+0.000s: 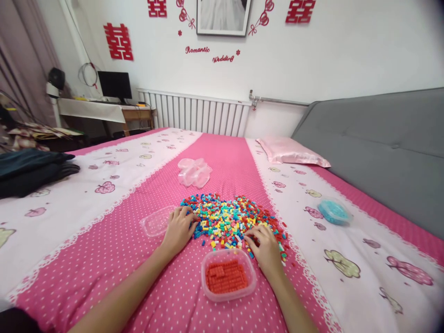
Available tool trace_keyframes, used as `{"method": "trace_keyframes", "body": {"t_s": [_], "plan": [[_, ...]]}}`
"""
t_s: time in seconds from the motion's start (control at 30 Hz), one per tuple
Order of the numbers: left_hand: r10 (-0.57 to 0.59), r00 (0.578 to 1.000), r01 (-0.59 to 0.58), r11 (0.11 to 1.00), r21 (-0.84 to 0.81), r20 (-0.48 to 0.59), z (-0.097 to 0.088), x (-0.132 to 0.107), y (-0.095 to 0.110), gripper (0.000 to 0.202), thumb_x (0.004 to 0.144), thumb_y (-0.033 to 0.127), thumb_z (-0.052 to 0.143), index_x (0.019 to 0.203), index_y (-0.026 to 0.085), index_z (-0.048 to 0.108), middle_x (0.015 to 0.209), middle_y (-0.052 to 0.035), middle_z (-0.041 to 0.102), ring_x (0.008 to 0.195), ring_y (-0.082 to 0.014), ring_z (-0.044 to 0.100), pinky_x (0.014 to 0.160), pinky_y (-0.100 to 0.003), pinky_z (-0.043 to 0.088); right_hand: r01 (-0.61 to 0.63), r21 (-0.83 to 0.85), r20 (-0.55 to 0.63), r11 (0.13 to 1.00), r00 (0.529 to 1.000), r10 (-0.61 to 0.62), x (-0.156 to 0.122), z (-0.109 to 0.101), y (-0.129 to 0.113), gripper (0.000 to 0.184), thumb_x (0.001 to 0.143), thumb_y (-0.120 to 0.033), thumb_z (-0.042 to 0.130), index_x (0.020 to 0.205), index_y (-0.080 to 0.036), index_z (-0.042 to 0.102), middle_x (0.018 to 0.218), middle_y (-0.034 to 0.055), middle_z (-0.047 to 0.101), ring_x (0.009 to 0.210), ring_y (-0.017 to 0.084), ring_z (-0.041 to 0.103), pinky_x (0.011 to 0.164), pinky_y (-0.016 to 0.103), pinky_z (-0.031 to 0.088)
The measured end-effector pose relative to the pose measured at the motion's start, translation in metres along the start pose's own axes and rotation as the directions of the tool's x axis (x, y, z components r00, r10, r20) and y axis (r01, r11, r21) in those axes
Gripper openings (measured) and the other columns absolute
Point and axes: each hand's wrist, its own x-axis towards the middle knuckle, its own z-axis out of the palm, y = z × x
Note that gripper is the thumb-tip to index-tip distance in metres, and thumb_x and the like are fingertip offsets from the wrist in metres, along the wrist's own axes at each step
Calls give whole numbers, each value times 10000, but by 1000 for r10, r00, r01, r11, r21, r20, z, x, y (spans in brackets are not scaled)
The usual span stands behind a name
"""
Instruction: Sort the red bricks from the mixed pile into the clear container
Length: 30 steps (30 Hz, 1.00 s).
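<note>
A wide pile of small toy building bricks (225, 217) in red, yellow, blue, white and green lies loose on the bed. At its left edge my left hand (179, 226) rests against blue bricks, fingers bent and thumb apart. My right hand (265, 247) is at the pile's lower right, thumb and fingertips brought together among the bricks; whatever they pinch is hidden. Between my forearms stands a clear plastic box (229, 298) with red bricks (227, 277) laid in rows. A clear lid (156, 222) lies flat beside my left hand.
Beyond the pile sit several stacked clear containers (194, 172). A box of light-blue contents (335, 212) stands at right. A pink pillow (291, 151) lies near the grey headboard (374, 152). Dark folded clothes (34, 171) are at far left. The bedspread (114, 259) is dotted pink.
</note>
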Motion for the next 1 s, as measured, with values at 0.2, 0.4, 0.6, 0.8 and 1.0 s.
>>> {"method": "trace_keyframes", "body": {"t_s": [0.2,0.4,0.6,0.8,1.0], "plan": [[-2,1000,2,1000,-6,14,-2,0,1,88,938,209,585,925,200,671,1143,-94,669,1124,-308,528,968,-462,385,-9,10,24,1000,1000,9,0,1,0,178,969,-284,587,960,-218,752,944,77,697,953,265,620,883,409,493],[65,996,-64,997,-36,54,-6,2,8,156,956,159,542,951,241,674,971,-33,751,1051,-263,585,1003,-453,329,-25,35,44,999,999,23,1,3,1,274,954,-224,579,1192,-201,712,918,67,718,910,256,647,881,414,513],[72,996,-69,995,-70,44,-5,3,8,157,949,180,560,1030,248,677,958,-33,762,993,-266,582,963,-441,357,-14,34,60,999,998,12,2,2,2,188,960,-279,582,1036,-240,750,990,76,733,983,271,656,879,408,508],[35,999,-41,989,-143,-41,-10,0,3,258,1001,261,493,1135,243,713,1068,-76,748,1059,-270,585,962,-445,386,0,34,54,999,999,-2,2,2,3,160,956,-279,599,999,-244,750,965,68,737,960,259,669,861,387,512],[-29,992,2,976,-218,-121,-22,-5,-1,213,967,338,558,983,237,745,981,-53,759,962,-245,645,902,-405,451,-6,46,36,999,999,4,0,1,-3,167,971,-262,577,997,-221,737,992,76,749,966,255,682,889,401,509]]}}
